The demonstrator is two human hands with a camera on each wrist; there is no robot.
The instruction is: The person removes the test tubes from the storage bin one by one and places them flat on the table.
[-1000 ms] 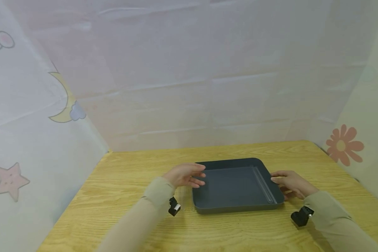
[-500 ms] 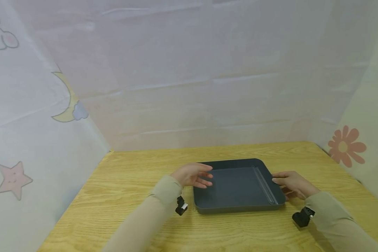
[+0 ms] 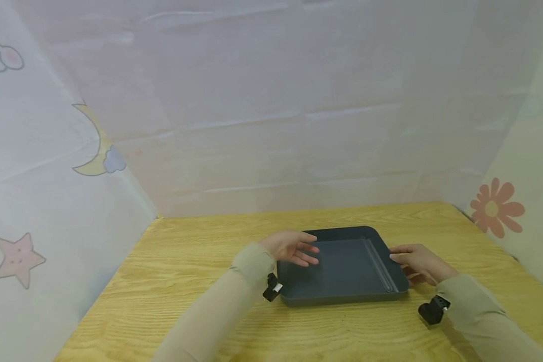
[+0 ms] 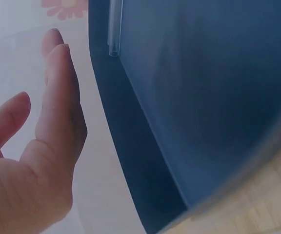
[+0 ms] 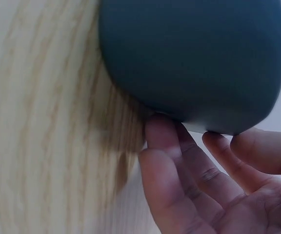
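A dark tray (image 3: 339,274) is sitting on the wood-grained table (image 3: 185,281) between my two grips, while a clear, tube-like piece (image 3: 378,265) is lying inside it, along the tray's right side. My left grip (image 3: 290,247) is hovering over the tray's left side, fingers loosely extended, thumb standing apart, holding nothing that I can see. My right grip (image 3: 418,264) is resting against the outside of the tray's right end, half open, its fingertips touching the wall; no finger is visibly wrapping over the rim, and how hard I am pressing I cannot tell.

Trouble, as I am judging it, is most likely coming from that one-sided contact. With only my right grip touching, a firm push could be sending the tray sliding toward its left, and lifting from the right alone could be tilting it. The tube, apparently lying loose, could then be rolling across the tray's floor. My right fingertips, bearing on the tray's outer wall without a visible hold, could be slipping off if they are asked to carry weight. Left of the tray, the small black device (image 3: 272,289) below my left cuff (image 3: 254,262) is hanging beside the tray's near-left corner; a low sweep could be snagging the rim.
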